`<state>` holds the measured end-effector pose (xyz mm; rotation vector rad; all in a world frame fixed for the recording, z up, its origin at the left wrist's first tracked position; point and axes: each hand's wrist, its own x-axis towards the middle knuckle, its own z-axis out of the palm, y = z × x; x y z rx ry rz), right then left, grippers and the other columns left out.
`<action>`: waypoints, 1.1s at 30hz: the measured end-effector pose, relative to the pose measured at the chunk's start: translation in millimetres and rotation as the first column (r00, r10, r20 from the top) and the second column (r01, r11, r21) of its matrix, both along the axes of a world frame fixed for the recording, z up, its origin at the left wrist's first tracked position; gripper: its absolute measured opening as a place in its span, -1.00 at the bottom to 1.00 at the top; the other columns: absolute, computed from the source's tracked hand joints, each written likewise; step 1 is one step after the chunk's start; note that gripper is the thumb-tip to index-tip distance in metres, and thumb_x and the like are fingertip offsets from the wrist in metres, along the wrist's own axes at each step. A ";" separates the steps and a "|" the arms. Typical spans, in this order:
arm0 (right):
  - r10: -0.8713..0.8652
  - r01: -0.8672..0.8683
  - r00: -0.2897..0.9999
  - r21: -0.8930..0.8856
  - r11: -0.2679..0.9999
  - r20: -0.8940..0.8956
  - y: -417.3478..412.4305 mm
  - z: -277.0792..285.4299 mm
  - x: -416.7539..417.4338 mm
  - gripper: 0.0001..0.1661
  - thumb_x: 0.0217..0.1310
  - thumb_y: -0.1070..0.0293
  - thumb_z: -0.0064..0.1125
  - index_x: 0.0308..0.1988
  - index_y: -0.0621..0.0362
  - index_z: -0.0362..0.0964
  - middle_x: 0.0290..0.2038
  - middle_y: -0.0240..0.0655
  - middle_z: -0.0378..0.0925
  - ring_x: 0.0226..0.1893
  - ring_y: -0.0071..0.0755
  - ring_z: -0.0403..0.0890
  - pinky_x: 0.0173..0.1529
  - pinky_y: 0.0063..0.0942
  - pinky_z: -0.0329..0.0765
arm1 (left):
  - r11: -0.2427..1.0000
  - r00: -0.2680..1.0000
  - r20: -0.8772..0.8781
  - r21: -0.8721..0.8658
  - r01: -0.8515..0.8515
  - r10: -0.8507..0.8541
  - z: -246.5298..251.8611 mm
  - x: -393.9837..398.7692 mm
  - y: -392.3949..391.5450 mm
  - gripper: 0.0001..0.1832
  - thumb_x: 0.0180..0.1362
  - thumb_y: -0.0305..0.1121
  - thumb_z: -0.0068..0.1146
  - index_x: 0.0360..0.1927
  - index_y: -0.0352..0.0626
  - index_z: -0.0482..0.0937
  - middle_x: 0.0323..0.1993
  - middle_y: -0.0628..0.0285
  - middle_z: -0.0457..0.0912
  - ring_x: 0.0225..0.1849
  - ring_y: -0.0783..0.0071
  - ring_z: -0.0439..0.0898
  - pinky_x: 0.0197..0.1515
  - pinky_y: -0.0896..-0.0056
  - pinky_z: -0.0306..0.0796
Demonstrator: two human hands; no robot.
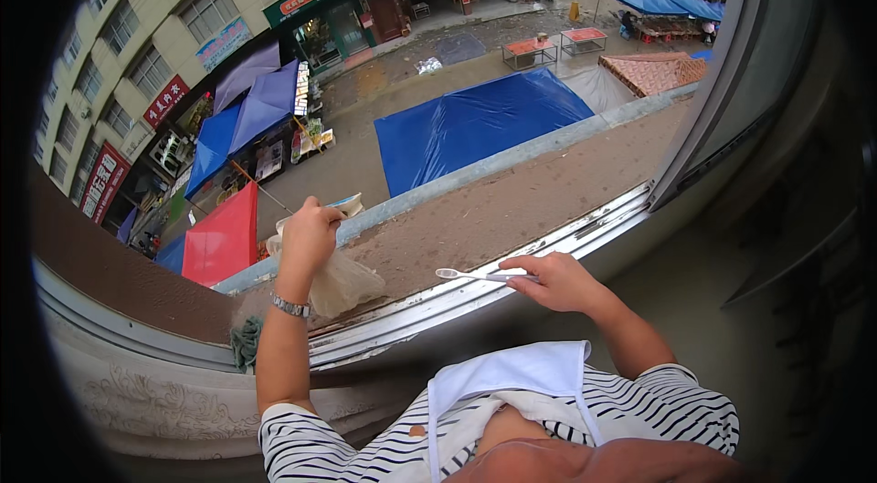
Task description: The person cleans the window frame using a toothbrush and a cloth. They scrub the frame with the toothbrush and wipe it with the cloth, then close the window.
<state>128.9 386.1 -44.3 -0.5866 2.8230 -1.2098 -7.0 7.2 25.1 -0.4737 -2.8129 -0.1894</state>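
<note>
My left hand [312, 233], with a metal wristwatch [291, 305] on its wrist, is raised above the outer ledge. It grips a thin translucent plastic bag [342, 284] that hangs down over the ledge; a pale packet with blue on it [351, 204] sticks out just beyond the fingers, partly hidden by them. In my right hand [556, 279], over the metal window track, is a grey and white toothbrush [483, 275], held by its handle with its head pointing left. The toothbrush lies level above the white sliding track [425, 318].
A dusty concrete ledge [507, 202] runs outside the open window. A dark green cloth [246, 344] lies at the track's left end, beside a patterned curtain [164, 401]. The window frame [712, 72] stands at right. Far below are a street, a blue tarpaulin [473, 123] and a red canopy [223, 236].
</note>
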 end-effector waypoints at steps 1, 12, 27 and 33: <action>-0.006 0.005 1.000 0.011 1.000 0.019 3.8 3.2 3.4 -0.63 0.33 0.08 0.17 0.04 -0.03 0.57 -0.49 -0.18 0.65 -0.42 -0.06 0.68 -0.27 -0.22 0.58 | 0.991 0.999 -0.036 -0.126 -0.035 0.031 7.3 -11.0 10.5 -0.87 0.04 -0.46 0.25 -0.34 -0.06 0.78 -0.34 0.06 0.57 -0.31 0.07 0.66 -0.24 0.13 0.55; -0.188 0.183 0.982 -0.305 0.935 0.011 38.8 -25.3 9.1 -0.65 0.33 0.22 0.18 0.05 0.09 0.56 -0.51 -0.15 0.61 -0.51 -0.18 0.66 -0.39 -0.34 0.52 | 0.989 0.992 0.037 0.081 -0.120 0.118 2.0 -48.8 47.7 -0.94 0.13 -0.46 0.14 -0.33 -0.20 0.58 -0.34 -0.04 0.61 -0.29 0.08 0.65 -0.22 0.12 0.48; 0.020 -0.245 0.912 -0.507 0.827 -0.409 -107.2 2.2 -30.4 -0.43 0.31 0.40 0.09 0.30 0.07 0.27 -0.37 -0.07 0.64 -0.44 0.01 0.70 -0.42 -0.24 0.58 | -0.121 0.994 0.081 0.989 -0.089 -0.069 -48.0 92.4 139.5 -0.54 0.50 0.04 -0.22 0.04 -0.15 0.47 -0.26 0.21 0.61 -0.28 0.52 0.56 -0.20 0.48 0.44; 0.160 -0.237 0.930 -0.208 0.949 -0.330 -102.9 7.5 -16.5 -0.32 0.15 0.31 0.25 0.27 0.07 0.30 -0.33 -0.04 0.63 -0.42 -0.02 0.69 -0.40 -0.21 0.57 | -0.003 0.985 0.136 0.991 -0.137 -0.101 -70.8 94.3 126.1 -0.44 0.49 0.14 -0.28 -0.05 -0.22 0.48 -0.28 0.22 0.53 -0.24 0.49 0.54 -0.26 0.38 0.44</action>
